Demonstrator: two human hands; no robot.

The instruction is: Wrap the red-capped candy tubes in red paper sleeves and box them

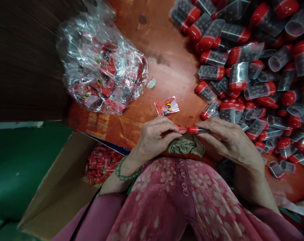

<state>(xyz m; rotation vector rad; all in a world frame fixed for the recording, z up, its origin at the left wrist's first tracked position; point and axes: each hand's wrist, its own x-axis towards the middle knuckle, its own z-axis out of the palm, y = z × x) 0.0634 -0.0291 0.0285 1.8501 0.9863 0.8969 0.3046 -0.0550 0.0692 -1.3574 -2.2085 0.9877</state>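
Observation:
My left hand [158, 134] is closed in a pinch on a small red printed card [181, 128], mostly hidden by the fingers. Thumb and fingers of my right hand [229, 140] grip a small red-capped clear container [193, 130] with dark contents. Its red end points left and meets the red card, between the two hands. Just beyond my left hand, a flat red printed card [167, 106] lies on the wooden table [162, 77]. Below the hands is a crumpled greenish cloth [183, 145].
Many similar red-capped containers [238, 77] are heaped on the right side of the table. At the upper left sits a clear plastic bag [104, 67] of red printed cards. A cardboard box [66, 180] with red packed pieces [101, 164] stands below the table's left edge.

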